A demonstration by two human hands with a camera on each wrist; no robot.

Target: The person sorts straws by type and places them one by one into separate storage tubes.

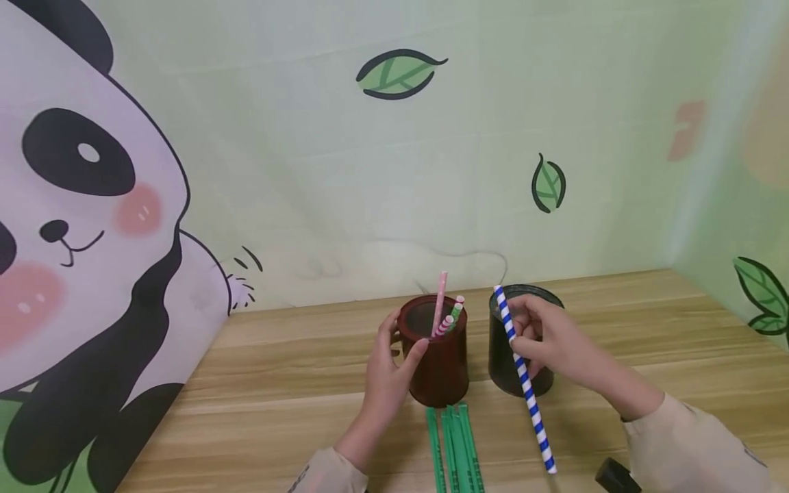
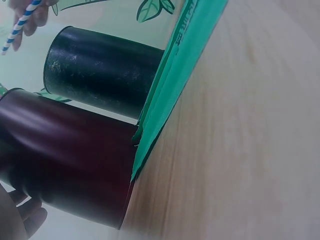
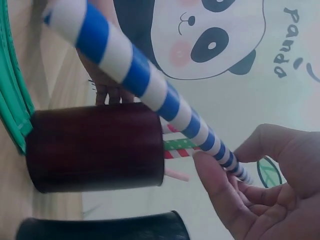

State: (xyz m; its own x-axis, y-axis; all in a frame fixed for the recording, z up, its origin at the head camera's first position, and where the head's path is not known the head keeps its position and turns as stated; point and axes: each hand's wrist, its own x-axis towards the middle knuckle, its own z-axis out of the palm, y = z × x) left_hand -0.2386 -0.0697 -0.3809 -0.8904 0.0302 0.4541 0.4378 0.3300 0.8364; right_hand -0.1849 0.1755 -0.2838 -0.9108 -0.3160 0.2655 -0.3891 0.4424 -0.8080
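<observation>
From the head we look forward and down across the tabletop [image 1: 296, 370], farthest back. Our left-wrist view, turned sideways, sits close to the dark red mug [image 2: 75, 155]; our right-wrist one, also sideways, looks past the striped straw [image 3: 165, 102] toward the panda [image 3: 200, 30]. Both share that mug and the black can [image 2: 100, 72].

Red-brown cup [image 1: 440, 370] smooth, glossy; striped straw [image 1: 528, 392] papery; tabletop [image 1: 277, 383] wood-grained

Behind the fingers [image 1: 387, 331] of our left hand [image 1: 388, 373], past the wrist, we wear a beige left sleeve [image 1: 331, 472]; behind those of our right hand [image 1: 557, 342], a matching right sleeve [image 1: 684, 445]. Each bears a small dark marking [image 1: 753, 454] farther from the fingers.
</observation>
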